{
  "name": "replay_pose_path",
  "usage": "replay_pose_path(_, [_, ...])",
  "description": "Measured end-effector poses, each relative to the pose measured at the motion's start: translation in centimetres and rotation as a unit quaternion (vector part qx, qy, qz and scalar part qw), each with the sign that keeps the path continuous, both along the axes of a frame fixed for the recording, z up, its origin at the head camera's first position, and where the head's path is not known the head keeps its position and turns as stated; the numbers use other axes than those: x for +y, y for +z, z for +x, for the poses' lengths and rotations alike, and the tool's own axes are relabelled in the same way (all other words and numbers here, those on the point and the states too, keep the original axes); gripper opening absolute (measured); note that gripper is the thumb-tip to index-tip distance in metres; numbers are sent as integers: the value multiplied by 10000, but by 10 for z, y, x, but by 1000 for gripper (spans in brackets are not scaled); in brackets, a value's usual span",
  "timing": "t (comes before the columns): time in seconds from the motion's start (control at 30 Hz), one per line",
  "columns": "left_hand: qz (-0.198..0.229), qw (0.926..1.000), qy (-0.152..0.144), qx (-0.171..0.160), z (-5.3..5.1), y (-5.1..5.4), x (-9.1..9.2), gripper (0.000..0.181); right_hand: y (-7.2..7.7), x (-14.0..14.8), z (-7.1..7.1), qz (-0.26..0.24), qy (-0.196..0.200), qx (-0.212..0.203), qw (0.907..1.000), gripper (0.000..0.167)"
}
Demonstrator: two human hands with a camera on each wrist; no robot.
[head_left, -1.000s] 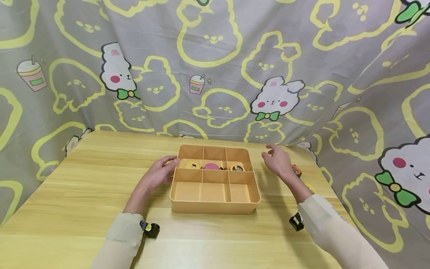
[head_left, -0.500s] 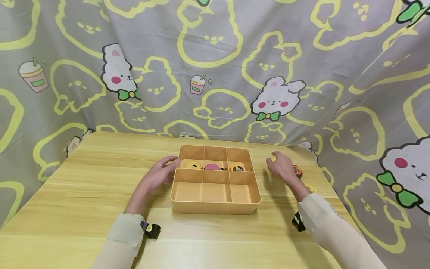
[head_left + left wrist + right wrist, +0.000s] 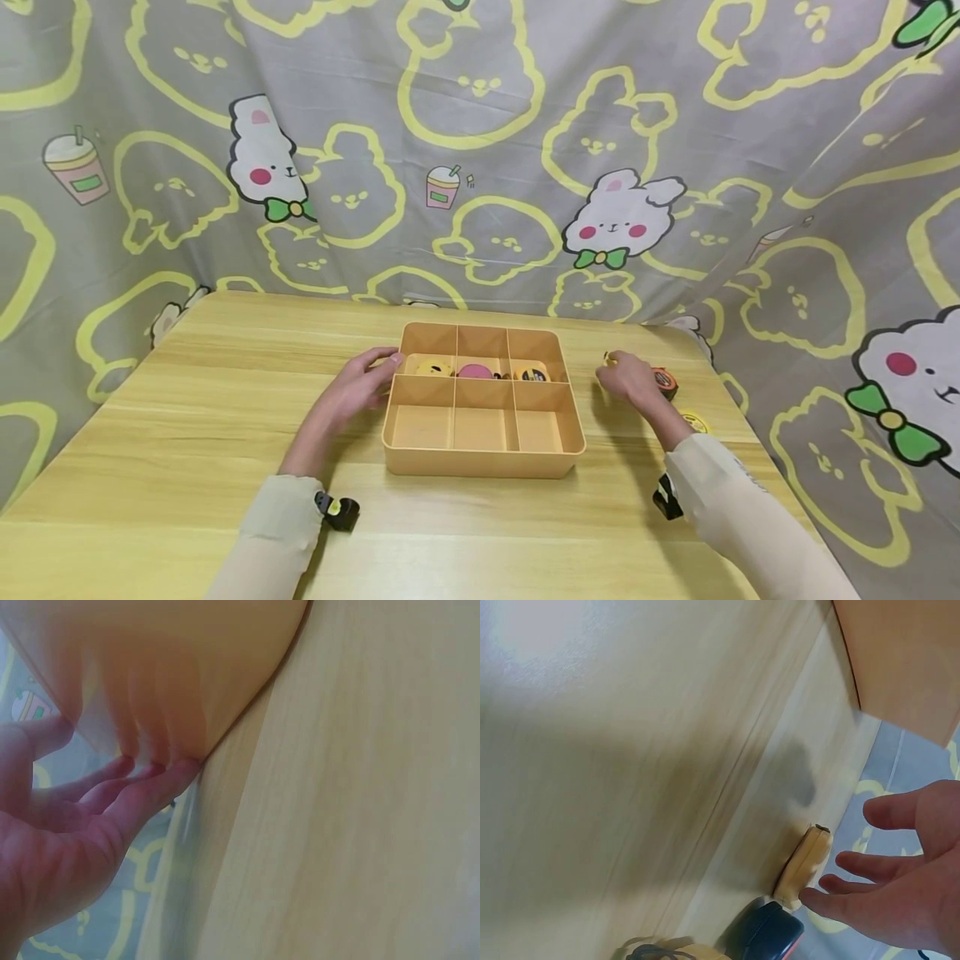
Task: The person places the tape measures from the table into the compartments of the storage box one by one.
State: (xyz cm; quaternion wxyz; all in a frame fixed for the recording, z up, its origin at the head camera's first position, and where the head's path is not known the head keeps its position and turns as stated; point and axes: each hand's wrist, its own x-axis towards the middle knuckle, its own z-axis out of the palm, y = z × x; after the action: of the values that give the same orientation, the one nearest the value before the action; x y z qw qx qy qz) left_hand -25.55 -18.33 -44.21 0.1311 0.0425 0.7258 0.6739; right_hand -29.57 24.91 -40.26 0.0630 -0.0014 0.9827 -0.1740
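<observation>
An orange-tan box (image 3: 483,463) with dividers stands mid-table. My left hand (image 3: 358,385) is at its left wall; in the left wrist view the fingertips touch the wall and the thumb lies near the rim. To the right of the box, my right hand (image 3: 628,379) reaches down at a small yellow tape measure (image 3: 804,864), mostly hidden by the hand in the head view. In the right wrist view its fingers are extended close beside that tape measure, the thumb held apart. Nearby lie an orange and black tape measure (image 3: 664,382) and a round yellow one (image 3: 696,422).
In the box's back row sit a yellow round item (image 3: 433,367), a pink round item (image 3: 476,372) and a yellow tape measure with a dark label (image 3: 532,375). A patterned grey curtain (image 3: 495,275) hangs behind the wooden table (image 3: 450,533).
My right hand has moved slightly right and down toward the small yellow tape measure. The left hand and the box have stayed in place.
</observation>
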Motion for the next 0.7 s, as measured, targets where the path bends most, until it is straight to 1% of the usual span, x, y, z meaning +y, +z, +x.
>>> replay_pose_path(0.13, [-11,10000,-3,-15,0,1,0,67,-1,2,0,154,145,6,9998,53])
replay_pose_path(0.27, [-51,10000,17,-35,0,1,0,66,-2,3,0,477,357,-69,9982,45])
replay_pose_path(0.37, [-49,10000,20,-29,0,1,0,65,0,3,0,635,434,-134,9970,46])
replay_pose_path(0.43, [-47,10000,9,-15,0,1,0,65,1,2,0,620,416,-178,9971,40])
replay_pose_path(0.57, [-52,10000,-7,13,0,0,0,65,2,0,1,510,344,-179,9979,21])
replay_pose_path(0.63, [-65,10000,5,8,0,0,0,65,2,-1,3,436,283,-148,9985,22])
replay_pose_path(0.7, [-92,10000,5,1,0,-1,0,65,2,-2,5,404,302,-97,9987,24])
